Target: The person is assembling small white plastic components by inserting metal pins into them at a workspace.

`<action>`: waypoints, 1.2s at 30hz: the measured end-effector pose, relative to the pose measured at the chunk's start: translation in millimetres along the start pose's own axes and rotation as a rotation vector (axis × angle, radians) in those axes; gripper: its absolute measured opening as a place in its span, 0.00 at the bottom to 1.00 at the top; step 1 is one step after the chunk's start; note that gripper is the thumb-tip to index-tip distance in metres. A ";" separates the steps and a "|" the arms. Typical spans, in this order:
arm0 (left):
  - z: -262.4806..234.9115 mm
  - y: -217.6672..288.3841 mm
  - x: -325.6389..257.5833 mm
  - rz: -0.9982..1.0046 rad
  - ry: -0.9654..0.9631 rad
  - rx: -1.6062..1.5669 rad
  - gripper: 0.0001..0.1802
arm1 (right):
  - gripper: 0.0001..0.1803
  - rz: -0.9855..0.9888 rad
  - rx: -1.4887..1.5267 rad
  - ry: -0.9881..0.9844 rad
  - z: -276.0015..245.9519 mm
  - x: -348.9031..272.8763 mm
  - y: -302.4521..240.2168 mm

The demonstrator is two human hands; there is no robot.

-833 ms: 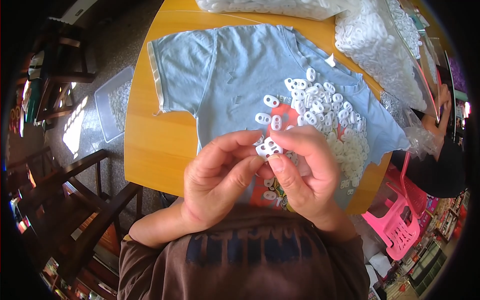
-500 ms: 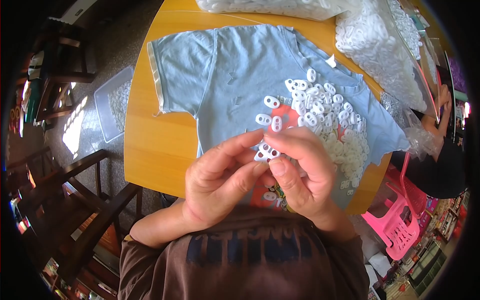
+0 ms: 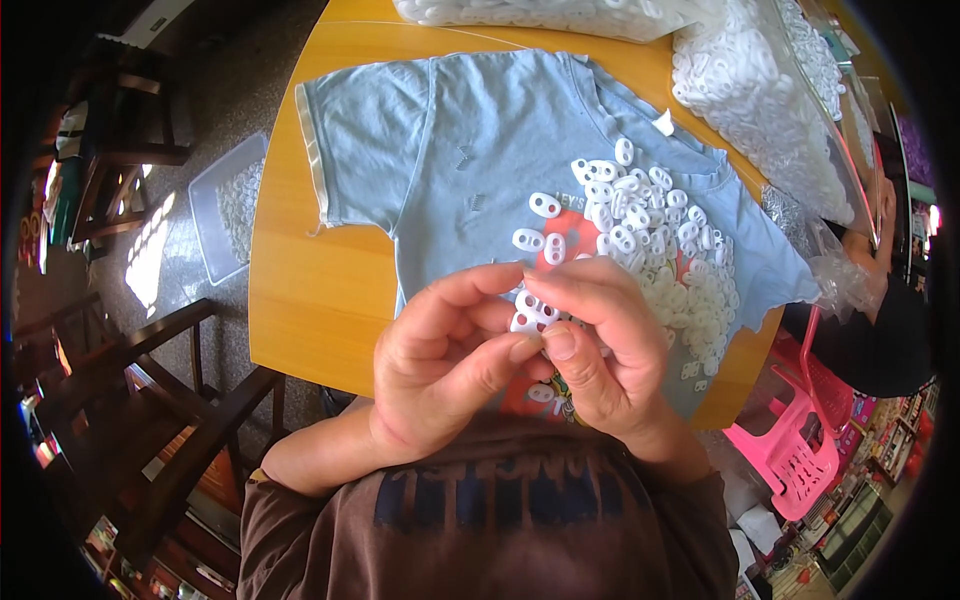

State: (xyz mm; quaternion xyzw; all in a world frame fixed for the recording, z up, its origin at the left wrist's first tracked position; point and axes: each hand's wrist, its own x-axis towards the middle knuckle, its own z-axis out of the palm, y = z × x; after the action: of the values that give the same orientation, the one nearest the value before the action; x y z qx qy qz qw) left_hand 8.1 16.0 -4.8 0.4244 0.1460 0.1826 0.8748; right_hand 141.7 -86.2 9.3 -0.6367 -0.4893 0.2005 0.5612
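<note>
My left hand (image 3: 435, 350) and my right hand (image 3: 615, 345) meet over the lower part of a light blue T-shirt (image 3: 490, 120). Between their fingertips and thumbs they pinch small white oval plastic pieces with two holes (image 3: 533, 312). At least two pieces show there, set against each other; whether they are joined I cannot tell. Just beyond my fingers a loose heap of the same two-hole pieces (image 3: 630, 215) lies on the shirt, with a few apart on its left. Some of the heap is hidden behind my right hand.
The shirt covers much of a yellow wooden table (image 3: 315, 290). Clear bags of white pieces (image 3: 740, 90) stand at the far right. A clear bin (image 3: 222, 215) sits on the floor at left, near dark wooden chairs (image 3: 150, 440). Another person's arm (image 3: 880, 250) and a pink chair (image 3: 795, 450) are at right.
Both thumbs have shifted slightly, and the white pieces between my fingers have tilted a little, showing more of their holes. Elsewhere things look the same.
</note>
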 end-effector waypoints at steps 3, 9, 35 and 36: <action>1.3 0.1 -0.1 -0.021 0.013 -0.033 0.25 | 0.15 0.007 0.008 0.003 0.3 -0.7 0.4; 4.3 1.6 -0.4 -0.048 0.037 -0.095 0.23 | 0.15 -0.030 0.000 0.008 1.8 -0.1 1.2; 6.1 -10.9 -4.8 -0.043 0.003 -0.133 0.18 | 0.10 -0.031 0.092 0.055 9.8 -8.7 6.3; 6.6 -10.5 -4.7 -0.044 0.000 -0.133 0.18 | 0.10 -0.041 0.086 0.063 9.9 -8.5 5.9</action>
State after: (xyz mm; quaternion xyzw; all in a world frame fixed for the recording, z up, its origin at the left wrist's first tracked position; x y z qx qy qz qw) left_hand 8.7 3.4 -8.7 0.3620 0.1429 0.1725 0.9048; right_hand 132.3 -87.6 -1.5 -0.6080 -0.4750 0.1897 0.6072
